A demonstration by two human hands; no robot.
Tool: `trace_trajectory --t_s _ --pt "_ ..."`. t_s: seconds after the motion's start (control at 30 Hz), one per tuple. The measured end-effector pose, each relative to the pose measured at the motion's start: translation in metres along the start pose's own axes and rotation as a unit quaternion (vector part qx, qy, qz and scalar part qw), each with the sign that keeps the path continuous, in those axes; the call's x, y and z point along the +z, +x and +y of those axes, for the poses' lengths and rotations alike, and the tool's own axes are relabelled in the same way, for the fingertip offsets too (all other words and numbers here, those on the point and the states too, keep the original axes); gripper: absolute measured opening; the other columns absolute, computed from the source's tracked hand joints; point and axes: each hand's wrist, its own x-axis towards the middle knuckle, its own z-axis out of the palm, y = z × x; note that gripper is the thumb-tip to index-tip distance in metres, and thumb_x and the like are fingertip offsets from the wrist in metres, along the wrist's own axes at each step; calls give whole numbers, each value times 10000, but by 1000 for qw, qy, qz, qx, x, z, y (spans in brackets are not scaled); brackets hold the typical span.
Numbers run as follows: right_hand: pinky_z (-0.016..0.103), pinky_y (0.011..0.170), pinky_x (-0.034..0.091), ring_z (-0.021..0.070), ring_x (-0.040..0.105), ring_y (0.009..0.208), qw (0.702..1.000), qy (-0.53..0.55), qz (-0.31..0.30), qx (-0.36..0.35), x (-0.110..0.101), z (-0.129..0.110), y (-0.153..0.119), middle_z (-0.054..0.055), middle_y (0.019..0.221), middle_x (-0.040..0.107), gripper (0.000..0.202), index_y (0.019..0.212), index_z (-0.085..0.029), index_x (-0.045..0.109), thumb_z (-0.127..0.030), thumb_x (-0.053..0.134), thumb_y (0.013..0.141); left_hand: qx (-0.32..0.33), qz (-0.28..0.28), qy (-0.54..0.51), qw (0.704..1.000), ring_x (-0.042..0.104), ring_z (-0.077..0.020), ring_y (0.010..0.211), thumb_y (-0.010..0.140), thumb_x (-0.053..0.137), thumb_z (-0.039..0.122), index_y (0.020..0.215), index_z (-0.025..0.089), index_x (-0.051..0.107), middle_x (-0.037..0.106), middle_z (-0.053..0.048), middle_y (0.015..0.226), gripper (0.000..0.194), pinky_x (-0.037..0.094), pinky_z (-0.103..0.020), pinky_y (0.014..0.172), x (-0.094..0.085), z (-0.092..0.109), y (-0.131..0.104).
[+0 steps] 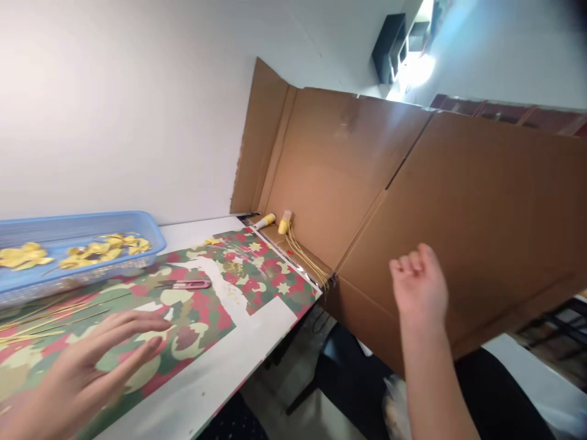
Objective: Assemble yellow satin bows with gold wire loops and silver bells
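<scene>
My left hand (114, 354) hovers low over the patterned table covering (202, 354), its fingers stretched and apart, with nothing in them. Thin golden stems (59, 318) lie just beyond it, beside a pink thread snipper (190, 285). My right hand (418, 284) is raised off to the right in front of a large cardboard sheet (334, 159). Its fingers are curled closed; whatever they may hold is too small or hidden to make out.
A blue plastic basket (153, 235) with yellow petal-like pieces (107, 249) stands by the wall. Two small yellow-and-white bottles (285, 223) and a bundle of yellow stems (307, 256) rest at the cardboard's foot. A black chair (342, 373) is below the table edge.
</scene>
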Motion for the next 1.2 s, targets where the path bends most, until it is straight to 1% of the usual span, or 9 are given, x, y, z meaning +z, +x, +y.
trace_trajectory --t_s 0.13,0.27,0.4,0.5,0.67,0.77,0.93,1.07,1.2 --pt "265 541 335 79 309 505 959 83 -222 154 112 36 -33 -88 564 333 314 707 -237 528 -381 787 606 -33 19 -32 999 688 -274 855 779 644 493 909 420 726 750 41 952 171 581 -338 710 -18 44 17" --pt "324 700 409 160 547 741 889 90 -392 218 211 57 -56 -13 730 583 264 807 -262 653 -461 754 666 -81 -17 -93 992 647 -302 1002 841 570 571 1048 317 719 724 -48 1114 361 549 -337 767 -37 76 49" --pt "371 830 407 227 558 985 845 62 -471 246 285 66 -69 18 988 665 361 909 -294 719 -529 762 639 -86 40 -103 990 606 -301 1092 842 556 598 1115 261 694 685 -75 1219 455 516 -334 786 -64 96 99" --pt "396 894 380 246 517 1073 833 39 -490 255 324 67 -74 6 1116 647 411 956 -319 730 -557 768 624 -86 106 -148 980 601 -282 1091 810 607 569 1127 207 676 681 -101 1213 486 499 -348 827 -84 102 137" --pt "410 930 361 266 471 1130 826 33 -495 267 356 76 -76 15 1163 622 490 1010 -298 717 -589 772 619 -50 88 -275 956 593 -235 1045 832 617 478 978 157 691 693 -106 1077 361 435 -367 912 -94 99 179" --pt "423 939 355 264 471 1134 823 39 -504 257 362 88 -75 23 1161 616 533 1056 -298 695 -623 750 637 -50 43 -357 932 581 -166 796 856 606 419 849 149 664 632 -39 798 277 451 -331 803 -87 93 182" --pt "431 939 328 245 478 1127 811 36 -533 238 362 102 -64 -1 1136 618 540 1083 -340 666 -672 711 660 -90 -24 -438 894 474 -113 598 824 666 338 662 166 543 453 25 645 267 446 -275 650 -72 81 162" --pt "389 895 344 220 507 1064 833 39 -497 240 362 110 -44 -5 1058 627 511 1040 -326 678 -671 701 663 -126 -68 -508 849 328 -81 477 857 612 288 640 172 507 291 62 555 267 381 -204 505 -65 72 138" --pt "336 803 372 168 535 885 866 38 -450 217 357 118 -11 -13 891 634 418 895 -283 668 -652 688 699 -206 -54 -547 809 231 -79 463 871 590 275 628 174 498 228 68 558 278 353 -174 459 -61 56 99"
